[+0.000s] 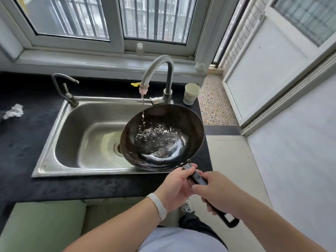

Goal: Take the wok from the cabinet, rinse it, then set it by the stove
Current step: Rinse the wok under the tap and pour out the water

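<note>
Head view: dark wok (pixel 161 137), glossy, water pooled inside.

The round dark metal wok (pixel 190 130) gleams glossy and wet. The rectangular stainless-steel sink (pixel 76 135) looks brushed; the black countertop (pixel 27 151) is matt.

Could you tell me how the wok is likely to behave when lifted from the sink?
Likely front-heavy: water pools in the wok, far from the handle gripped by the left hand and right hand. Water may slosh if tilted. The metal looks rigid.
</note>
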### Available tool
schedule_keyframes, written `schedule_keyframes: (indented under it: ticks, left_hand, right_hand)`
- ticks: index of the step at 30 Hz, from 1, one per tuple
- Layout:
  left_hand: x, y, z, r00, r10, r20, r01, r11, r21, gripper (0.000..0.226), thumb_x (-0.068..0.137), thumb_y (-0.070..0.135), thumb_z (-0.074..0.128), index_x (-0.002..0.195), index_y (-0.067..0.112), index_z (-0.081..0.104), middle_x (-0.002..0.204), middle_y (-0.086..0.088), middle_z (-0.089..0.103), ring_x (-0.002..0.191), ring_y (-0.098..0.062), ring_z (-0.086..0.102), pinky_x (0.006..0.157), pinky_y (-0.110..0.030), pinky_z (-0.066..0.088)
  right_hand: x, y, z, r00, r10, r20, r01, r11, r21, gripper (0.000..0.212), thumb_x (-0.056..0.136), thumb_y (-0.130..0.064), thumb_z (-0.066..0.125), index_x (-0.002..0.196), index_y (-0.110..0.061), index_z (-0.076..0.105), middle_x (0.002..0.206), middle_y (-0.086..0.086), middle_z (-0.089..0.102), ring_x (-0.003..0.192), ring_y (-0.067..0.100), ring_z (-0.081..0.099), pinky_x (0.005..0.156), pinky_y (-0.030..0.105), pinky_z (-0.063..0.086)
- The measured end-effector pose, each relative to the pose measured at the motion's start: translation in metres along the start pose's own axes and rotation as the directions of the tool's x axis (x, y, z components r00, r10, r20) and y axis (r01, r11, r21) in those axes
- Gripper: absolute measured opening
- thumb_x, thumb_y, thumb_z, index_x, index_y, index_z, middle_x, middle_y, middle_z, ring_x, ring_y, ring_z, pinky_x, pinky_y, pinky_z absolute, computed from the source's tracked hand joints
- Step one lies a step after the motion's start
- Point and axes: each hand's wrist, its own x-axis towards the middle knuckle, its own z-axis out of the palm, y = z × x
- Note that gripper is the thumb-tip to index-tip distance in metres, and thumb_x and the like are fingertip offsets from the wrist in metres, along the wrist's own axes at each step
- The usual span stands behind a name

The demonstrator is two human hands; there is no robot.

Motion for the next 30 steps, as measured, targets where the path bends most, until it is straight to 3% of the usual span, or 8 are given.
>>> schedule_keyframes:
  ticks: [6, 14, 17, 24, 30]
  left_hand:
    - [0.005, -0.005, 0.002, 0.997, -0.057, 0.048, 0.057, 0.998, 0.016, 0.020, 0.094, 0.013, 0.053, 0.114, 0.008, 0.055, 0.091, -0.009, 0.067, 0.082, -0.022, 0.064, 0.071, -0.032, 0.048]
    - [0.002, -0.003, 0.006, 0.994, -0.085, 0.073, 0.083, 0.996, 0.032, 0.028, 0.083, 0.014, 0.057, 0.110, 0.008, 0.056, 0.087, -0.007, 0.068, 0.079, -0.021, 0.063, 0.067, -0.030, 0.047]
    - [0.000, -0.001, 0.003, 0.995, -0.078, 0.065, 0.078, 0.997, 0.011, 0.028, 0.082, 0.014, 0.056, 0.110, 0.007, 0.056, 0.087, -0.007, 0.068, 0.079, -0.021, 0.063, 0.069, -0.031, 0.046]
    - [-0.004, 0.005, -0.014, 0.998, -0.059, 0.026, 0.059, 0.998, -0.033, 0.027, 0.085, 0.013, 0.055, 0.111, 0.006, 0.055, 0.086, -0.008, 0.067, 0.076, -0.021, 0.065, 0.065, -0.030, 0.052]
    - [-0.009, 0.012, -0.031, 0.999, -0.043, -0.006, 0.042, 0.997, -0.068, 0.027, 0.088, 0.014, 0.055, 0.114, 0.008, 0.054, 0.089, -0.008, 0.067, 0.077, -0.021, 0.065, 0.066, -0.030, 0.050]
  right_hand:
    - [-0.007, 0.010, 0.005, 0.997, -0.012, -0.081, 0.007, 0.997, -0.073, 0.011, 0.089, -0.018, 0.054, 0.082, -0.009, 0.052, 0.059, 0.008, 0.060, 0.043, 0.023, 0.058, 0.043, 0.030, 0.047]
    - [-0.010, 0.014, 0.013, 0.985, -0.020, -0.170, -0.021, 0.971, -0.239, 0.020, 0.091, -0.034, 0.055, 0.093, -0.014, 0.055, 0.083, 0.003, 0.062, 0.073, 0.028, 0.070, 0.066, 0.037, 0.055]
    - [-0.008, 0.011, 0.015, 0.985, -0.035, -0.170, -0.017, 0.956, -0.293, 0.022, 0.093, -0.036, 0.055, 0.095, -0.014, 0.055, 0.089, 0.003, 0.063, 0.076, 0.028, 0.069, 0.070, 0.038, 0.058]
    - [0.002, 0.001, 0.026, 0.989, -0.075, -0.127, 0.029, 0.942, -0.335, 0.021, 0.093, -0.031, 0.054, 0.076, -0.023, 0.044, 0.075, -0.002, 0.056, 0.056, 0.015, 0.057, 0.050, 0.027, 0.044]
    - [0.015, -0.010, 0.033, 0.994, -0.086, -0.063, 0.062, 0.947, -0.316, 0.016, 0.092, -0.029, 0.054, 0.080, -0.019, 0.050, 0.077, 0.001, 0.060, 0.053, 0.019, 0.061, 0.044, 0.023, 0.043]
